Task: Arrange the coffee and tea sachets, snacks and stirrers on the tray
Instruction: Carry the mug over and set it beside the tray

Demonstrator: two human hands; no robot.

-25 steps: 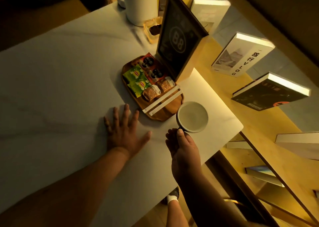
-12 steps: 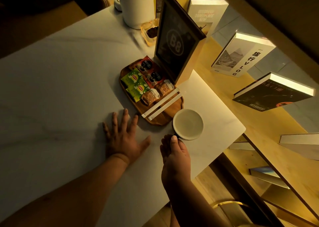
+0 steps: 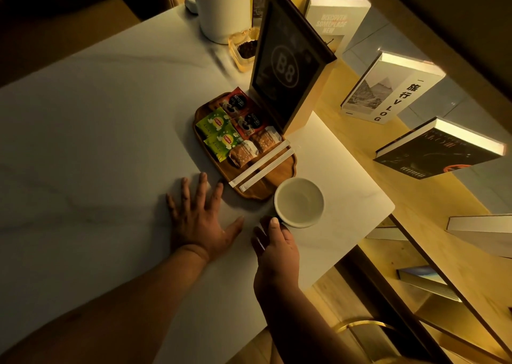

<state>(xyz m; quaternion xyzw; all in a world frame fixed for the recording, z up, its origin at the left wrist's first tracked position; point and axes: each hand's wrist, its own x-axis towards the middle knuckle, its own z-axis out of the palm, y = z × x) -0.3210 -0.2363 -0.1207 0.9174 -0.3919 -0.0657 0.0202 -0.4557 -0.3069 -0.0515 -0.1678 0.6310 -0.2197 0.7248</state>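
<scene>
The wooden tray (image 3: 279,174) looks fully laid: coffee sachets (image 3: 243,113) at 12 o'clock, tea sachets (image 3: 219,134) at 9, snacks (image 3: 253,147), stirrers (image 3: 261,167) at 5. Right hand (image 3: 277,248) grips the cup (image 3: 299,201) by its side; left hand (image 3: 198,219) lies flat, released, on the worktop (image 3: 97,142). Next: seat the cup beside the tray.

I have just one view to work with, the head camera, worn high and tipped steeply down and forward over the white counter (image 3: 83,142). It sits close enough that both forearms run in from the bottom edge, with the wooden tray (image 3: 279,174) near mid-frame. The wide lens bends the edges (the bookshelf (image 3: 415,197) on the right leans away). No second view shares this scene.
</scene>
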